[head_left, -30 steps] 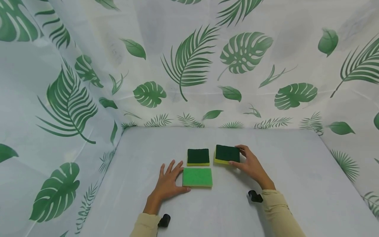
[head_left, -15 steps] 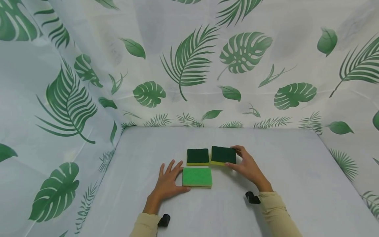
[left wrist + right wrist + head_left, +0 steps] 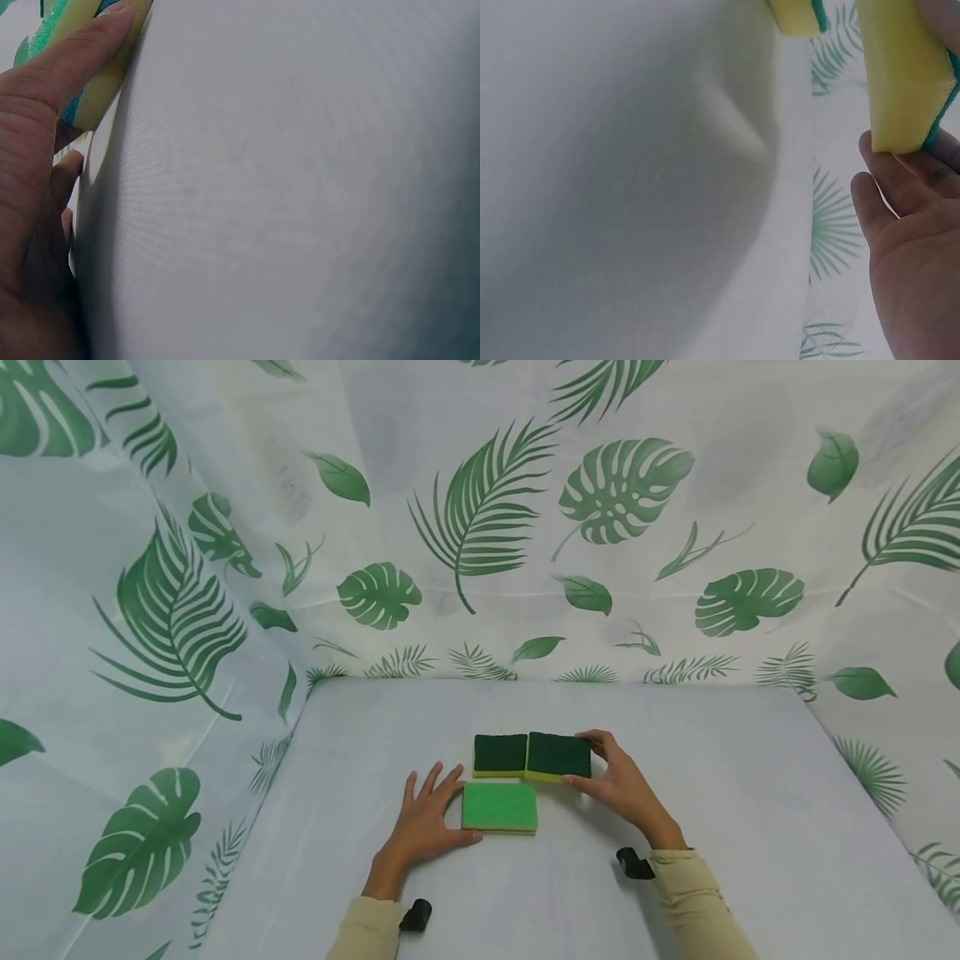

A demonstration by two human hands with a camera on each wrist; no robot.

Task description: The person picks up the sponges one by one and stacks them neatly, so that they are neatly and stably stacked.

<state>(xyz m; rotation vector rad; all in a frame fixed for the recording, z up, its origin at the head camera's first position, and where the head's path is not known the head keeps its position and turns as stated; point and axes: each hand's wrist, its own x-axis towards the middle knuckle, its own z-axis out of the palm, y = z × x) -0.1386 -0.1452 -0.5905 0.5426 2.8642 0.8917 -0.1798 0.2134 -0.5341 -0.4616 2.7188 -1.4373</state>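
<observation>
A sponge with its bright green face up (image 3: 499,807) lies flat on the white surface. My left hand (image 3: 424,823) holds it at its left end, thumb along the near edge and index finger at the far left corner. In the left wrist view, the thumb (image 3: 82,52) presses on the sponge's yellow side. Behind it lies a second sponge, dark green side up (image 3: 500,753). My right hand (image 3: 628,787) grips a third, dark green and yellow sponge (image 3: 558,755) by its right end, slightly tilted and against the second sponge's right edge. In the right wrist view, its yellow side (image 3: 904,82) shows.
A white tabletop (image 3: 735,793) stretches around the sponges. Leaf-printed white sheets (image 3: 480,635) rise at the back and both sides. A small black device sits at each wrist, on the left (image 3: 416,916) and the right (image 3: 633,863).
My right hand has moved left with its sponge, closing the gap to the dark green sponge beside it. The left hand and the bright green sponge have stayed in place.
</observation>
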